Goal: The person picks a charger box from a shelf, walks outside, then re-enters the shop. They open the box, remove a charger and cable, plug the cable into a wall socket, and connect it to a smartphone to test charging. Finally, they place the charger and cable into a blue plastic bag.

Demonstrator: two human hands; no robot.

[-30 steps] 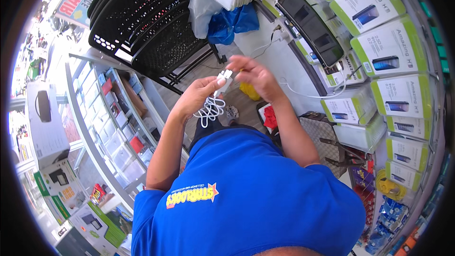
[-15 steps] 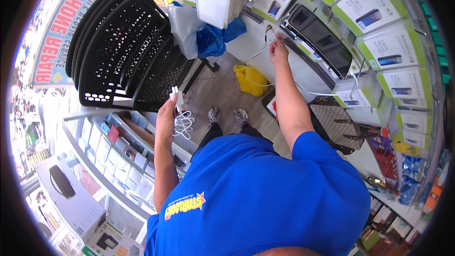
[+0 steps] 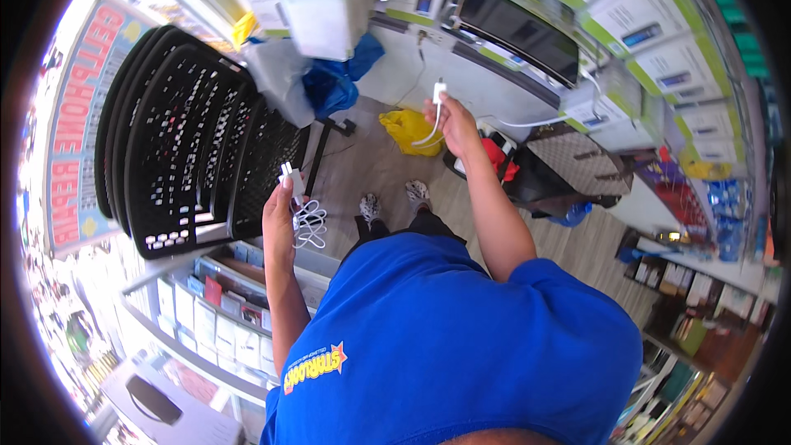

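My left hand (image 3: pixel 278 213) is closed on a white wall charger (image 3: pixel 292 175), its metal prongs pointing up. A coiled white cable (image 3: pixel 309 224) hangs below that charger. Farther to the right, my right hand (image 3: pixel 458 127) grips another white charger (image 3: pixel 439 91), held in the air apart from the wall. Its white cable drops past my fingers. A white cord (image 3: pixel 531 124) runs behind my wrist towards a dark-screened tablet (image 3: pixel 519 29) mounted on the display wall. Beyond my right hand, a wall outlet (image 3: pixel 421 35) has a thin cord at it.
Stacked black perforated chairs (image 3: pixel 185 140) stand at left, above a glass display case (image 3: pixel 206 313). Blue and clear plastic bags (image 3: pixel 329 86) hang near the wall. On the floor lies a yellow bag (image 3: pixel 404 128). A patterned bag (image 3: pixel 568 152) and boxed accessories (image 3: pixel 634 33) are at right.
My right hand has drawn back from the wall outlet with the charger in it. My left hand still holds its charger and coiled cable. The view has shifted.
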